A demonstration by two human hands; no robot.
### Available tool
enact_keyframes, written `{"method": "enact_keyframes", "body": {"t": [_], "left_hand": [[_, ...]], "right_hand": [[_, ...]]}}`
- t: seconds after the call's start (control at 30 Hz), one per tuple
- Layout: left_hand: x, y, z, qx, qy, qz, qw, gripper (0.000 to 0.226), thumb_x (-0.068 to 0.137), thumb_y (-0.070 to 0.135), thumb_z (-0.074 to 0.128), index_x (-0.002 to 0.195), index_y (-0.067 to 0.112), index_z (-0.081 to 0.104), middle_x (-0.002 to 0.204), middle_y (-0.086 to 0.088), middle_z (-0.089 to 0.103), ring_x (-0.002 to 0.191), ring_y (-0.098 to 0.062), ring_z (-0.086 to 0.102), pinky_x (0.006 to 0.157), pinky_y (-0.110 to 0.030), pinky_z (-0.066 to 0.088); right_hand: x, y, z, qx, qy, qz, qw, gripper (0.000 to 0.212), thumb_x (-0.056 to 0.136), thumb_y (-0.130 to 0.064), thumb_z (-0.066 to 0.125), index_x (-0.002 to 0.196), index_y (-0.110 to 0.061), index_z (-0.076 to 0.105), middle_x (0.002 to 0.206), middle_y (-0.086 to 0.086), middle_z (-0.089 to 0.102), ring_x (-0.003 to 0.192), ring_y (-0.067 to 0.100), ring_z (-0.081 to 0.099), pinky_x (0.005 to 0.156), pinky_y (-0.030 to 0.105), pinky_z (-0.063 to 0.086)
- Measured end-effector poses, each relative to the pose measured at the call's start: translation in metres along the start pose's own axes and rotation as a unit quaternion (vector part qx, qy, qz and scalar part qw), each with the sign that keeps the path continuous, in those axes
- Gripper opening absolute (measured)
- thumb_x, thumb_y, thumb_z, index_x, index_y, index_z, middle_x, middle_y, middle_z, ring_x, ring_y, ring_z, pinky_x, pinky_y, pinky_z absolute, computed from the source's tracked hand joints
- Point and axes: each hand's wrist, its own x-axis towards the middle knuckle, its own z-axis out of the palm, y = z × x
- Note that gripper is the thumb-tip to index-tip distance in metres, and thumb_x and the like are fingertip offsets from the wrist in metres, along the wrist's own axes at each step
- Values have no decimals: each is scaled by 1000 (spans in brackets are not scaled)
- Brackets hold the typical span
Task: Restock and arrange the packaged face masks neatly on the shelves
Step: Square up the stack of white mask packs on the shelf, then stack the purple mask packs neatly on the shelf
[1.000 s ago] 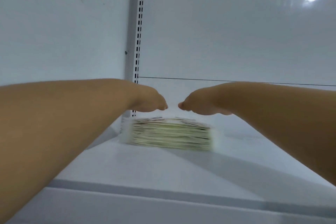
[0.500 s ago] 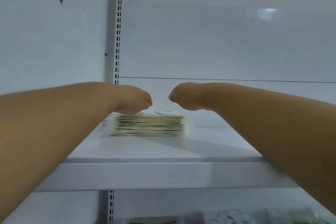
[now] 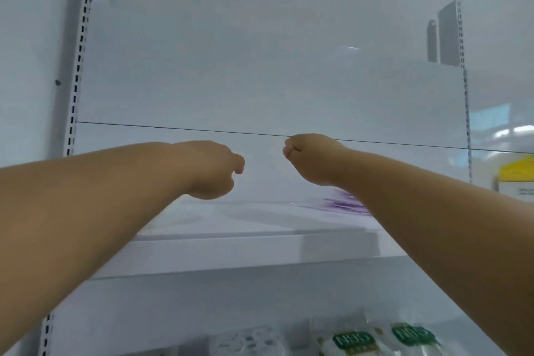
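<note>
Both my arms reach out over the white upper shelf (image 3: 260, 243). My left hand (image 3: 213, 169) hangs from a bent wrist above the shelf, fingers loosely curled, holding nothing. My right hand (image 3: 310, 157) hovers a little higher and to the right, also loosely curled with nothing in it. A blurred pile of purple face mask packs (image 3: 342, 202) lies on the shelf below my right wrist, partly hidden by that forearm. No hand touches it. More mask packs with green labels (image 3: 354, 339) lie on the lower shelf at the bottom right.
A slotted upright (image 3: 76, 87) runs up the left side and another upright (image 3: 463, 101) closes the bay on the right. A yellow and white box (image 3: 515, 179) stands in the neighbouring bay. White packs (image 3: 245, 338) lie on the lower shelf.
The view has swung right and lower. The green stack that lay under my hands is out of sight. Both hands have lifted and spread apart; purple packs and the lower shelf now show.
</note>
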Motion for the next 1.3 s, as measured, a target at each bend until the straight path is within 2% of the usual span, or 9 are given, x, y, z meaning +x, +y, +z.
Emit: {"method": "enact_keyframes", "body": {"t": [0.23, 0.33, 0.43, 0.63, 0.77, 0.9, 1.03, 1.1, 1.3], "left_hand": [[32, 130, -17, -89, -28, 48, 995, 40, 103, 27, 39, 141, 39, 46, 143, 10, 48, 129, -17, 46, 101, -31, 37], [47, 170, -19, -113, -57, 59, 990, 40, 102, 29, 41, 140, 41, 47, 141, 10, 51, 127, -17, 48, 106, -33, 38], [55, 196, -21, -131, -98, 60, 985, 40, 101, 30, 41, 138, 43, 47, 126, 9, 63, 107, -12, 58, 102, -33, 42], [66, 220, -23, -150, -106, 31, 983, 35, 101, 28, 44, 130, 42, 56, 108, 10, 64, 90, -7, 57, 84, -29, 39], [70, 225, -20, -159, -104, 20, 982, 33, 99, 32, 45, 127, 43, 59, 105, 5, 71, 104, -12, 56, 91, -30, 40], [79, 226, -23, -235, -106, 11, 966, 27, 101, 28, 49, 123, 30, 64, 109, 4, 66, 89, -14, 58, 89, -29, 46], [91, 219, -25, -320, -55, -51, 944, 34, 106, 39, 42, 121, 21, 67, 119, -7, 63, 87, -22, 59, 87, -33, 51], [97, 216, -21, -406, -18, -69, 911, 50, 105, 52, 34, 115, 18, 69, 111, -6, 65, 84, -20, 59, 82, -33, 51], [100, 215, -21, -722, -98, -79, 681, 86, 96, 74, 16, 129, 2, 51, 113, -23, 71, 101, -33, 71, 79, -37, 53]], "right_hand": [[-23, 118, -32, -66, -39, 7, 997, 26, 104, -23, 37, 82, -17, 50, 90, 2, 53, 91, 26, 48, 71, 28, 38], [-30, 159, -34, -79, -83, 23, 993, 41, 101, -44, 48, 136, -22, 54, 142, -1, 52, 131, 24, 46, 107, 33, 36], [-32, 179, -31, -102, -133, 23, 986, 63, 97, -55, 50, 149, -20, 40, 153, -2, 43, 140, 23, 40, 113, 36, 32], [-29, 203, -33, -132, -210, 66, 966, 76, 86, -73, 51, 143, -23, 46, 146, 0, 50, 132, 28, 47, 106, 42, 37], [-27, 208, -36, -99, -168, 50, 980, 49, 97, -44, 54, 135, -13, 55, 136, 7, 57, 125, 30, 51, 99, 38, 41], [-18, 220, -32, -64, -91, 25, 993, 12, 95, -10, 46, 92, -12, 58, 95, 5, 60, 95, 30, 58, 63, 25, 40], [-16, 227, -31, -11, 1, 29, 1000, 27, 90, -3, 39, 68, -19, 38, 71, -1, 48, 64, 19, 48, 51, 25, 29], [-17, 224, -27, 23, 35, 35, 999, 25, 90, -5, 41, 69, -18, 40, 74, -1, 50, 66, 19, 48, 51, 24, 28], [-27, 198, -24, 61, 85, -33, 994, 31, 99, -19, 41, 68, -19, 38, 69, -2, 47, 70, 23, 47, 56, 30, 33]]}}
